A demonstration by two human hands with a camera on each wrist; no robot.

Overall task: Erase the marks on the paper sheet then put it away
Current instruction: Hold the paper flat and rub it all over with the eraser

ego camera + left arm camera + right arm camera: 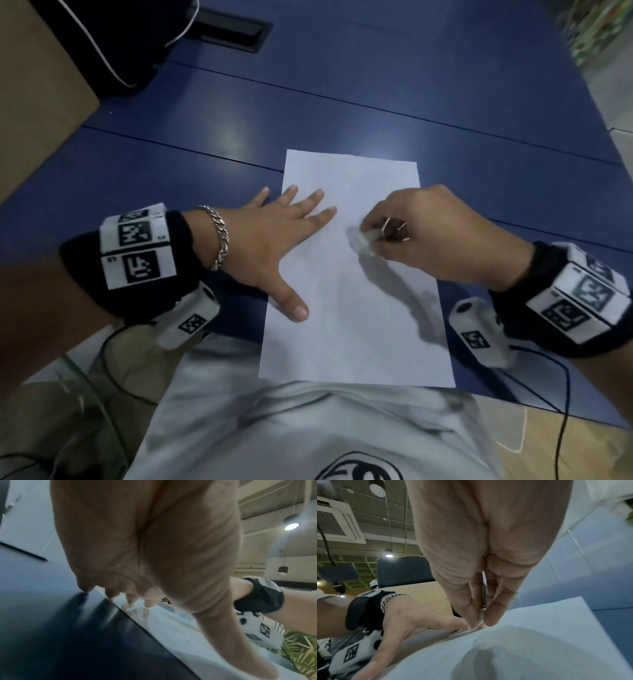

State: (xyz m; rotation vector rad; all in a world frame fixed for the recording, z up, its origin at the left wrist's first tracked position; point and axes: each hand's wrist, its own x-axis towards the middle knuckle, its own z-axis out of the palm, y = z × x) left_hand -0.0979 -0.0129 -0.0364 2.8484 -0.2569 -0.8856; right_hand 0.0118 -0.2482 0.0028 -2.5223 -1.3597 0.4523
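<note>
Head view, right hand [435, 236] pinching apparent eraser [363, 240], paper sheet [352, 274]

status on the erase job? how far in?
Done: the sheet is laid flat on the table, and most of it looks blank, though faint marks may not show. In hand: the left hand presses the sheet's left edge with fingers spread, while the right hand pinches the eraser against mid-sheet. Left: finish erasing, then put the sheet away.

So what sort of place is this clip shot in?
Probably an office or meeting room: a long blue table with a cable hatch, a ceiling air-conditioning unit, and an office chair.
</note>
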